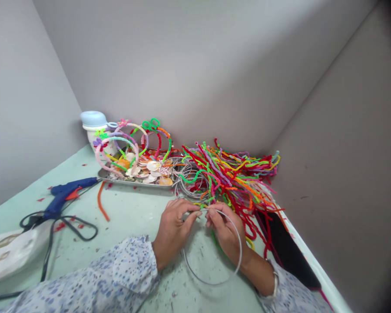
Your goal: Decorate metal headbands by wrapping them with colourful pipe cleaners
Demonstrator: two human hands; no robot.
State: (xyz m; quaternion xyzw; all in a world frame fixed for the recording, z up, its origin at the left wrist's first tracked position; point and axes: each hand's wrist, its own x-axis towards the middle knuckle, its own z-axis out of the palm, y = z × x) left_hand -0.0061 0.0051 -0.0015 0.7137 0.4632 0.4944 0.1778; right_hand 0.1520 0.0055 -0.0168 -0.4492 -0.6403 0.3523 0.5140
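A thin silver wire hoop (211,284) hangs between my two hands above the table, its lower curve toward me. My left hand (173,232) pinches the hoop's upper part between thumb and fingers. My right hand (228,234) grips it close by, fingertips almost meeting the left ones. Bits of green and yellow pipe cleaner (200,205) show at the fingertips; whether they are held or lie behind cannot be made out. Just beyond the hands lie a loose coil of silver wire (185,191) and a heaped pile of coloured pipe cleaners (230,174).
A metal tray (140,184) holds shells, with several fuzzy-wrapped hoops (135,152) standing in it. Behind it is a blue-lidded cup (93,119). At left lie a blue glue gun (60,198) with its cord, a white packet (16,252) and an orange pipe cleaner (101,204). A flat black object (282,243) lies right.
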